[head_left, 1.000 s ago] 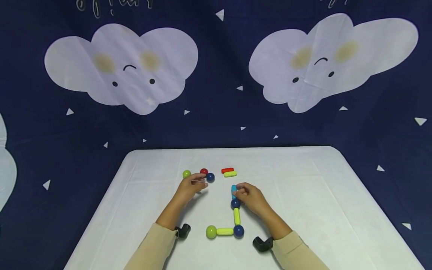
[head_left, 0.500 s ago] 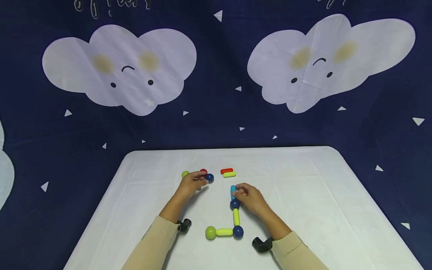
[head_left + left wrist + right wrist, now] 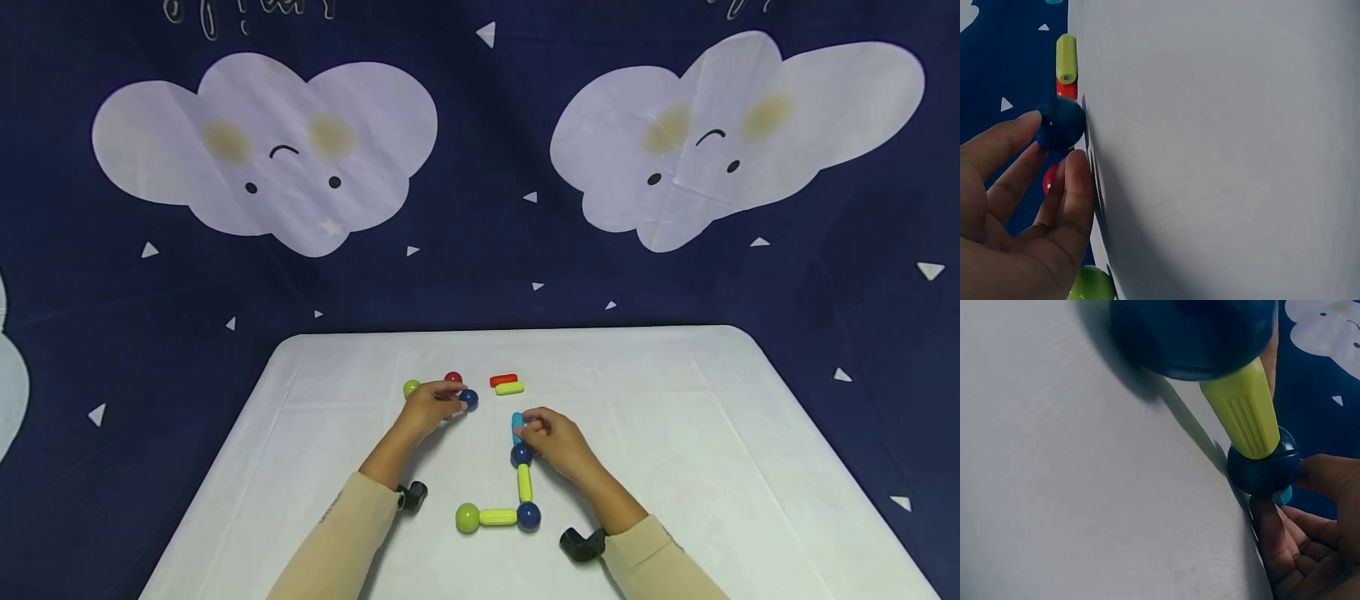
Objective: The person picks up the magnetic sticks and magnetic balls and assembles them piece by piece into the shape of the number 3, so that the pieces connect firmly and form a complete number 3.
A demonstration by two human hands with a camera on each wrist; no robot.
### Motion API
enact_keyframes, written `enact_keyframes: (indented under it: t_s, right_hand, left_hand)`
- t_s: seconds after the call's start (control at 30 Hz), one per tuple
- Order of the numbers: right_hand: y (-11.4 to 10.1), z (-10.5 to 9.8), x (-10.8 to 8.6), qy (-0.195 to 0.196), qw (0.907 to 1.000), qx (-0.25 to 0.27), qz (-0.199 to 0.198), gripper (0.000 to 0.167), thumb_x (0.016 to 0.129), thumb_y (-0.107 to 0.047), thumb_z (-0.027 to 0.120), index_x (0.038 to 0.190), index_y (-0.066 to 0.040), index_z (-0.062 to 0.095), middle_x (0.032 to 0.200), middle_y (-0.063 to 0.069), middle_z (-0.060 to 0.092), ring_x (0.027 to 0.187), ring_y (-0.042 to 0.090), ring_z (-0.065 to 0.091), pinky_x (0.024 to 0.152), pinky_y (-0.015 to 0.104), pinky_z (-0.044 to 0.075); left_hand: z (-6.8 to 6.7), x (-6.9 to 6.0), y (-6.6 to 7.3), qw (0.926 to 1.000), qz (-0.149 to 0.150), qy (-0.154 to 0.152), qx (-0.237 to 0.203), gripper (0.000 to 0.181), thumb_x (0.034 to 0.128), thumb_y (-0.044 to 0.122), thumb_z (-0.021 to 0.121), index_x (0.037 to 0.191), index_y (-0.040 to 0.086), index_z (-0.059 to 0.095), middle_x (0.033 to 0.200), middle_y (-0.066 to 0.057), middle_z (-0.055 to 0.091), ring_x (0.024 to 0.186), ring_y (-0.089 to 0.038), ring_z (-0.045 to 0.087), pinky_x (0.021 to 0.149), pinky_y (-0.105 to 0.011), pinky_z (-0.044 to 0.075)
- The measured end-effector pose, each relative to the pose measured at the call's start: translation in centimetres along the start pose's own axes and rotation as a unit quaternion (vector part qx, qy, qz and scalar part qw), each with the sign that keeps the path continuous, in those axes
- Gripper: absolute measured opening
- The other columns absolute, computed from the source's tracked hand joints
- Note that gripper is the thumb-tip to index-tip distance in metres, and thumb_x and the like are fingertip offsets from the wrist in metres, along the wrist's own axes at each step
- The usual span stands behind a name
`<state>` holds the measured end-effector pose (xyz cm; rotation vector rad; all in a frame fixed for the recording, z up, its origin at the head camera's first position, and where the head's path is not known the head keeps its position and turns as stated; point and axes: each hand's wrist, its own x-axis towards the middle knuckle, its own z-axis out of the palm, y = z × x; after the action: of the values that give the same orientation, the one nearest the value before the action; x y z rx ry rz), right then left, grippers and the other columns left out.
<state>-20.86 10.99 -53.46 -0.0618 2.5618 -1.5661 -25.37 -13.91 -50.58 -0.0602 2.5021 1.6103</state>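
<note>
Blue ball [image 3: 469, 400] in left hand's [image 3: 429, 408] pinch

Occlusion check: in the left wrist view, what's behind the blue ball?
Past the blue ball, part of a red stick and a yellow-green stick show above; a red ball below is partly covered by the left hand. Anything directly behind the blue ball is hidden.

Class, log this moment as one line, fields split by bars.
left hand: pinches separate blue ball | right hand: holds light-blue rod | farther off: red rod, red ball
</note>
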Motion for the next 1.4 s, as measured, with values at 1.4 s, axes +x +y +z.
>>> enact_keyframes:
  t_s: [1.4]
  right_hand:
    - [0.0, 0.1, -0.1, -0.006, 0.9999, -0.005, -0.013, 0.031, 0.092, -0.024, 0.073, 0.118, -0.006, 0.069, 0.088, -0.002, 0.070, 0.073, 0.010, 0.060, 0.062, 0.022, 0.049]
  left_hand:
    - [5.2, 0.7, 2.7, 0.9929, 0.036, -0.085, 0.075, 0.026, 0.0889, 0.020, 0.077, 0.113, 0.012, 0.075, 0.098, -0.007, 0.071, 0.082, -0.015, 0.063, 0.075, -0.028, 0.056]
